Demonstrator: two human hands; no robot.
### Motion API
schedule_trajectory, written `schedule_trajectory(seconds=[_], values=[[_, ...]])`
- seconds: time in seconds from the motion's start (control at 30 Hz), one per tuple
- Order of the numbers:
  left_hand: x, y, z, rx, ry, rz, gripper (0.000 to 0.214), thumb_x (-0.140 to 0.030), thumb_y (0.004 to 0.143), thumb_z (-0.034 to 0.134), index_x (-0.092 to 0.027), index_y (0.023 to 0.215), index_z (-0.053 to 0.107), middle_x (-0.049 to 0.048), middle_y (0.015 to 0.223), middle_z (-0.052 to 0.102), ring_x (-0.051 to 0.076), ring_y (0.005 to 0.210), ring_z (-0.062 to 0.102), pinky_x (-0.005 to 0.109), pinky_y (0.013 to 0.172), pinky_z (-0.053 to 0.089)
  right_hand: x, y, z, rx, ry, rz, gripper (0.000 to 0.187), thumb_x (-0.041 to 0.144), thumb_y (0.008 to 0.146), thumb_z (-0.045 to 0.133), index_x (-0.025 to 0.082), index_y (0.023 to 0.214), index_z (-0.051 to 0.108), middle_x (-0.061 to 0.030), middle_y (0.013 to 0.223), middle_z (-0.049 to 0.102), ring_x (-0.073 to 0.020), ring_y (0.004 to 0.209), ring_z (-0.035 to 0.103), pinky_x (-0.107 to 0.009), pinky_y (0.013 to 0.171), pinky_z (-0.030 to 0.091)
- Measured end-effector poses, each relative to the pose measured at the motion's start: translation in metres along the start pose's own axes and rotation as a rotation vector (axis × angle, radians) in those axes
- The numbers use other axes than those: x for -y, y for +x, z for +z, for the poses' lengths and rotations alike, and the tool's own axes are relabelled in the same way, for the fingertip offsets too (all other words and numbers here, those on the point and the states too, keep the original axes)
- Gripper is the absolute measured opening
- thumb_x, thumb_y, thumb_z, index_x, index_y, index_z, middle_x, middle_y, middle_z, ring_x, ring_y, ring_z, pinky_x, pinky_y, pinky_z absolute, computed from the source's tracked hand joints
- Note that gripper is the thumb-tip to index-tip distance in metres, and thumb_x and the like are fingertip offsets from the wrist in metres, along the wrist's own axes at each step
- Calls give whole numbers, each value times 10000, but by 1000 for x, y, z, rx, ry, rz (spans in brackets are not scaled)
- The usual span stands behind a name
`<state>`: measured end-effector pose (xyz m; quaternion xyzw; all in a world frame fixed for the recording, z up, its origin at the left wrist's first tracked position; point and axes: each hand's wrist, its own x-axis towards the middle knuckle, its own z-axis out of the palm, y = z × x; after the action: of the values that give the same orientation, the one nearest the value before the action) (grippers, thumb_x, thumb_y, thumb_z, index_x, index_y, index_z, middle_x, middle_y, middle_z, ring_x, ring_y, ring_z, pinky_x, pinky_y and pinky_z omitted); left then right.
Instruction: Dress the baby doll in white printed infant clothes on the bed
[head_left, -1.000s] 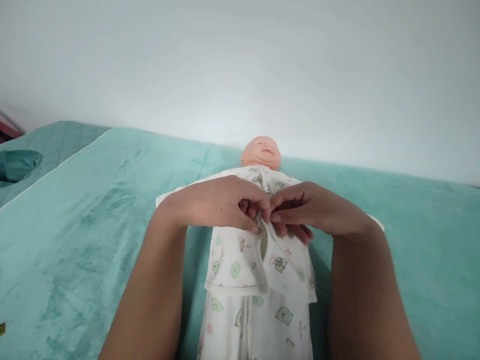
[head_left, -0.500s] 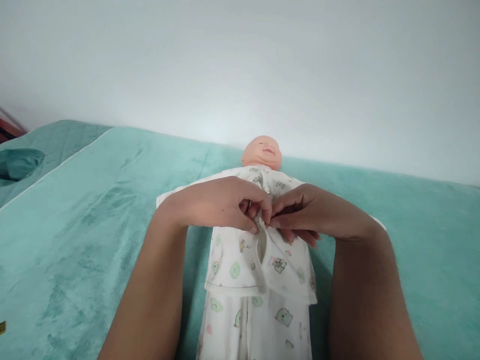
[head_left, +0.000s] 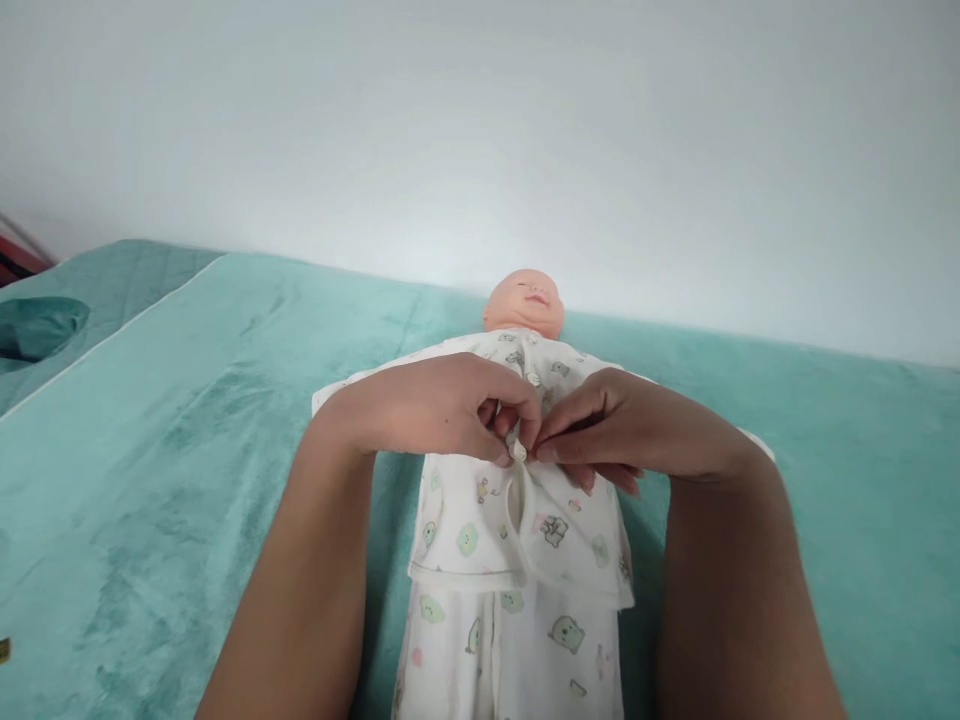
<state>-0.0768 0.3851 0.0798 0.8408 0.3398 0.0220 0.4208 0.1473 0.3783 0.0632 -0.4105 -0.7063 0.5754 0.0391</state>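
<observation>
A baby doll lies on its back, dressed in a white printed shirt and matching trousers. Over the middle of the shirt front, my left hand pinches the cloth beside a small white button. My right hand pinches the shirt's other front edge, its fingertips close to that button. Another button shows higher up, near the chest. Below my fingers the shirt front parts in a narrow gap. The fingertips partly cover the cloth they hold.
Beneath the doll spreads a teal plush cover with some creases. A white wall rises right behind the doll's head. At the far left lies a quilted teal piece, with a darker fold of cloth on it.
The button between my fingers now shows more plainly. My right fingertips have shifted slightly left and down, while the doll stays in place.
</observation>
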Motion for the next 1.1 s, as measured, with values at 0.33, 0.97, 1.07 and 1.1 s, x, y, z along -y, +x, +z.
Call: schedule_trajectory(seconds=[0.33, 0.97, 1.07, 1.1], values=[[0, 3, 3, -67, -19, -15, 77, -259, 741, 608, -239, 803, 651, -34, 753, 607, 114, 677, 533, 235, 569, 348, -1, 4, 2, -6, 62, -5, 181, 366, 827, 661, 212, 826, 756, 19, 585, 648, -48, 384, 472, -178, 361, 324], [1, 6, 2, -78, -63, 4, 101, -257, 755, 588, -237, 826, 657, -41, 768, 651, 114, 707, 565, 230, 605, 380, -1, 7, 3, 15, 132, -12, 218, 392, 838, 660, 178, 875, 688, 15, 606, 656, -69, 406, 541, -157, 372, 380], [1, 7, 2, -74, -71, 16, 82, -254, 763, 585, -232, 799, 655, -42, 760, 659, 113, 707, 571, 229, 606, 384, -1, 6, 3, 20, 126, -21, 207, 376, 844, 644, 174, 871, 678, 20, 600, 645, -63, 400, 530, -155, 372, 378], [2, 7, 3, -76, -75, 22, 76, -257, 766, 587, -231, 790, 654, -43, 753, 659, 112, 704, 570, 229, 605, 384, -1, 6, 3, 23, 122, -23, 201, 367, 848, 636, 172, 874, 677, 20, 601, 644, -63, 401, 531, -154, 372, 378]])
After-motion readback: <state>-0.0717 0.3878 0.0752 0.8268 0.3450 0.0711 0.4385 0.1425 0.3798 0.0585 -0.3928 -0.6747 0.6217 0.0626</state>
